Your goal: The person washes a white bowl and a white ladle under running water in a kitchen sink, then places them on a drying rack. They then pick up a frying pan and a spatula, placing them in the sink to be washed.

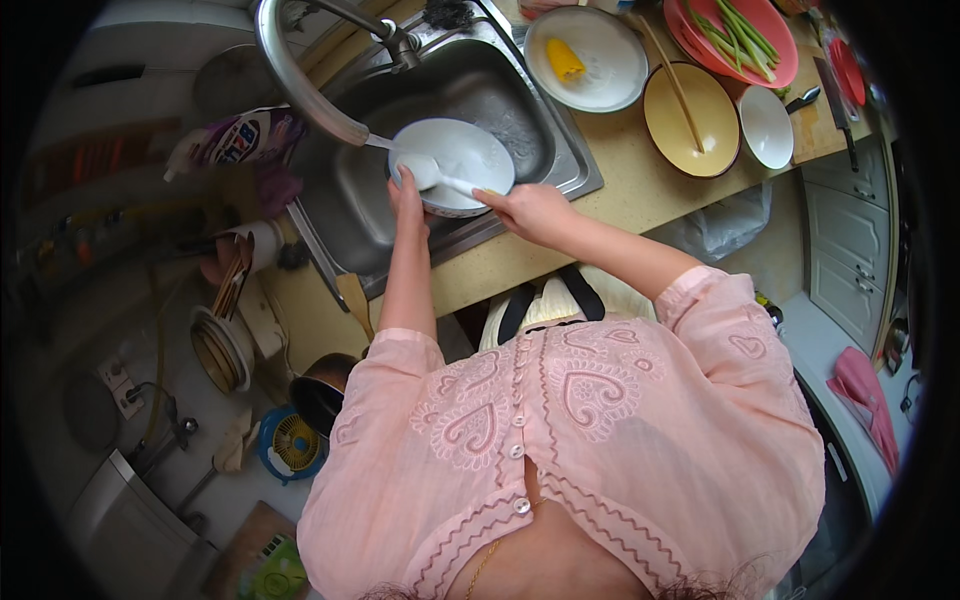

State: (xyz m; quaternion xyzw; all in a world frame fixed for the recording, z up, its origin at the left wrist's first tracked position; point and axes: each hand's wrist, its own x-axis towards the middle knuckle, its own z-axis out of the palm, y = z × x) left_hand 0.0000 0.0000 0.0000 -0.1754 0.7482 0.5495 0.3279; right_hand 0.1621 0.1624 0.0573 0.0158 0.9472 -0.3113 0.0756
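Left grip [408,205] pinches the white bowl [475,150], right grip [535,212] the white spoon [421,172]. Likely rinsing; next calls for turning both under the faucet [340,122].

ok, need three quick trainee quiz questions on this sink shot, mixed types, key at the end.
1. Which hand holds the handle of the white spoon?
2. True or false: the green stalks lie in the pink basin.
3. The piece in the large white bowl beside the sink is: A) red; B) green; C) yellow.

Key:
1. The right hand; the left hand holds the patterned bowl.
2. True.
3. C.
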